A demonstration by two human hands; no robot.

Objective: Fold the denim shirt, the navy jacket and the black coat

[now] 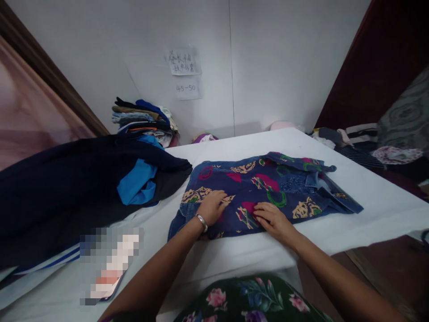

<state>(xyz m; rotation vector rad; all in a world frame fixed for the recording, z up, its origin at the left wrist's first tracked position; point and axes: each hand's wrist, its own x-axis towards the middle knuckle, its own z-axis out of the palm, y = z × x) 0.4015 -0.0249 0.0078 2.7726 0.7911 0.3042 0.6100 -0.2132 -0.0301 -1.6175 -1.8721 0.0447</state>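
A patterned blue denim jacket (248, 188) lies folded lengthwise on the white-covered table (375, 192), its collar end towards the right. Pink, green and tan shapes cover its cloth. My left hand (212, 208) rests on the jacket's left part, fingers extended over the fabric, a silver bangle at the wrist. Near the middle of its front edge, my right hand (273, 220) lies with its fingers stretched out on the cloth. Neither hand visibly grips the fabric. The underside of the jacket is hidden.
Dark navy clothing (67, 179) with a bright blue piece (139, 181) is heaped at the left. Behind it rises a stack of folded clothes (144, 118). A phone-like object (114, 268), partly pixelated, lies front left. More clothes (362, 143) sit beyond the table's right edge.
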